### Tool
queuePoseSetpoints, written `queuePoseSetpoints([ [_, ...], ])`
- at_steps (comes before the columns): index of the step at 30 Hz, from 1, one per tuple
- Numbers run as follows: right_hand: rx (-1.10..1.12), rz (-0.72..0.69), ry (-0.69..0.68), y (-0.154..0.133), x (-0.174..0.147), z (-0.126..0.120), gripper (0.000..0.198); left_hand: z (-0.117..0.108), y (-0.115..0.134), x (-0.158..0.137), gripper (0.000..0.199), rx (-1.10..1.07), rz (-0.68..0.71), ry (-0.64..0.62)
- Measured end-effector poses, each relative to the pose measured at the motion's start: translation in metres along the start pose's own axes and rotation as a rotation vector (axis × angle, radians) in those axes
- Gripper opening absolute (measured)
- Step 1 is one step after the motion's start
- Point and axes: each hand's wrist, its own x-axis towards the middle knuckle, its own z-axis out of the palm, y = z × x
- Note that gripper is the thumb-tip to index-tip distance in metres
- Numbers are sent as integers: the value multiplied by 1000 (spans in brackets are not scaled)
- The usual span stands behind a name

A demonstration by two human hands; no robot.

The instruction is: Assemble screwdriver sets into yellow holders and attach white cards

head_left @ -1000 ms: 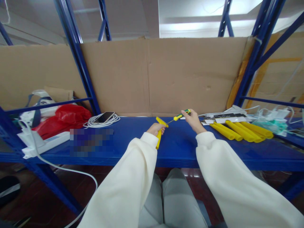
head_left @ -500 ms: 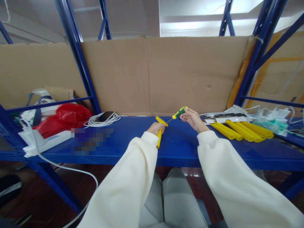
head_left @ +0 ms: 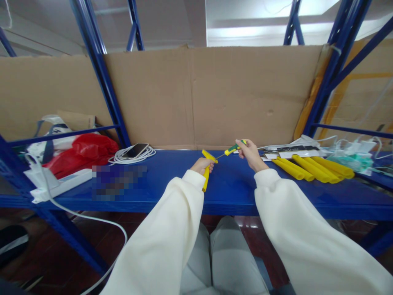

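My left hand [head_left: 202, 165] is closed around the handle of a yellow T-shaped tool [head_left: 206, 181], whose crosspiece shows above my fingers. In my right hand [head_left: 250, 153] is a screwdriver [head_left: 233, 148] with a green and yellow handle, pinched near its back end. Its thin metal shaft points left and down, and its tip meets the right part of the crosspiece. What the tip touches there is too small to make out. Both hands are above the blue shelf [head_left: 172, 176].
Several yellow tube-like pieces [head_left: 310, 168] lie at the right beside packaged black strips [head_left: 294, 151]. At the left are a phone [head_left: 135, 150] on a coiled white cable [head_left: 147, 154], a red bag [head_left: 92, 149] and a white power strip [head_left: 67, 182]. Cardboard [head_left: 196, 98] stands behind.
My right hand has shifted slightly, with its fingers now nearer the back end of the screwdriver, which sits a little lower and to the right. My left hand and the yellow tool have barely moved.
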Motion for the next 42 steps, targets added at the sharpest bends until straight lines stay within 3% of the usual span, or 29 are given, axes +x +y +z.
queuePoseSetpoints([
  [4,13,33,-55,-4,-4,-2,50,-1,-1,2,9,4,2,4],
  [11,176,223,-238,-18,-6,-4,34,-2,-1,3,13,7,-4,-12],
  [19,94,48,-79,-3,0,-2,48,-1,0,2,12,15,-11,-18],
  [24,93,32,-46,-3,1,-1,52,0,-1,3,11,22,-16,-28],
  [30,41,-16,-68,-5,-2,-3,54,-1,-1,2,10,20,-7,-31],
  [38,123,116,-223,-16,-3,-8,40,0,0,1,11,33,-17,-9],
  [42,94,85,-173,-13,-2,-8,42,0,4,-4,9,51,-46,2],
])
